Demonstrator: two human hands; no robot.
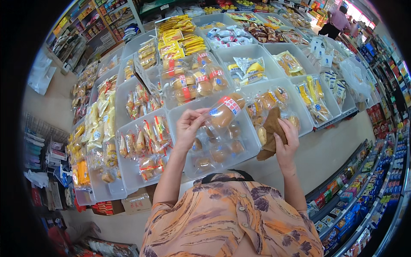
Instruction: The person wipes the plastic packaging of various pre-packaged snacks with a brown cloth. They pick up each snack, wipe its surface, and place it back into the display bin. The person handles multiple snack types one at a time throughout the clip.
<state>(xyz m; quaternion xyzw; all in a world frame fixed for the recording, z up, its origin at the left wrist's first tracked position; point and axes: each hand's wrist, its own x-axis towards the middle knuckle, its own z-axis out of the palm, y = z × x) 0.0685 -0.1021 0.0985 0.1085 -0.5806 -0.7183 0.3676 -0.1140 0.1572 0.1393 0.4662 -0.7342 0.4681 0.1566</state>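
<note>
Between the fingertips of my left hand (191,126) is the end of a clear plastic wrapper around a bread bun (225,110) with a red and white printed band. My right hand (287,141) grips a brown cloth (272,135) to the right of it. Below the held bun, a translucent plastic bin (192,170) contains several small wrapped buns (220,153). Behind it, another bin holds several banded buns (203,84). The cloth hangs partly over wrapped buns (269,98) in the bin at right.
More bins hold yellow packets (173,40), white-wrapped snacks (229,37) and red-edged bread packs (146,135). A sign board (141,72) stands among them. Shelves of packaged goods (343,208) curve along the right. A person in pink (339,22) is at the far right; a cardboard box (137,202) sits below the bins.
</note>
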